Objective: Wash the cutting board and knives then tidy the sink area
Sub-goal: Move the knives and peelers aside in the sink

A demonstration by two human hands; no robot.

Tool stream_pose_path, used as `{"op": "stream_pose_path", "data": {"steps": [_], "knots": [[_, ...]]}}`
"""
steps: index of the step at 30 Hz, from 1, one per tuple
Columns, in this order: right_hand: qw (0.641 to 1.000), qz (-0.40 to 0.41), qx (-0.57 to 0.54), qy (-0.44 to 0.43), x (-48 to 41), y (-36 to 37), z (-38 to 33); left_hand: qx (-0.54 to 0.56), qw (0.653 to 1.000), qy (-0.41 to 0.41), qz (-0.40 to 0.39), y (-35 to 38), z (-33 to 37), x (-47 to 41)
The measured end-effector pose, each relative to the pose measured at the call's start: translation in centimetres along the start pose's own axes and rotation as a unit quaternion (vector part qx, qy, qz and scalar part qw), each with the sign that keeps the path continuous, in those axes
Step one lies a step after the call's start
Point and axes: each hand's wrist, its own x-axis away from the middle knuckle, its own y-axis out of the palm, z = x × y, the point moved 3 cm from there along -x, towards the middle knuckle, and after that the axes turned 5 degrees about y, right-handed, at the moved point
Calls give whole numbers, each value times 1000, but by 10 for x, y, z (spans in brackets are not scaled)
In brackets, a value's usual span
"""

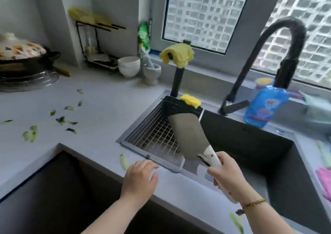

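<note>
Broad steel cleaver w/ a white riveted handle is up in the air, blade tilted over the wire-grid drain basket at the left end of the dark sink. Right hand has its fingers wrapped tight round the handle. Left hand rests palm-down on the pale grey counter edge just beside the basket, fingers loosely bent, nothing in it afaict.

Progress imo: early-ish. Can't tell if the blade's clean, it looks dull and matte but the pic's blurry. No cutting board in view, no water visibly running from the black gooseneck tap. Tidying is def not done: green veg scraps are scattered over the counter, plus a few near the front edge.

Materials: the counter is smooth and stone-like and the basket is thin metal wire. Soft yellow sponge sits on the basket's back rim. The blue plastic dish soap bottle is near the tap base, and a floppy yellow cloth is draped over a black post behind.
</note>
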Motion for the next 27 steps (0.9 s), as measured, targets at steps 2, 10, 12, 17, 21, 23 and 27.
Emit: {"op": "stream_pose_path", "data": {"steps": [2,10,12,17,21,23,27], "knots": [[999,36,2,33,-6,-28,38,10,1000,16,-11,23,27,-16],[990,45,-44,129,-55,-64,122,-41,992,-32,-113,86,23,-70],[990,17,-9,140,-78,-65,133,-40,993,-66,-93,87,15,-75],[981,-62,85,165,-142,-41,148,-80,995,-53,-1,91,9,-77],[968,-157,113,157,-177,-7,145,-88,995,-45,32,100,2,-79],[965,-183,128,135,-192,8,141,-89,995,-36,38,104,0,-79],[962,-190,178,87,-213,27,142,-95,994,-36,39,106,-1,-80]]}}
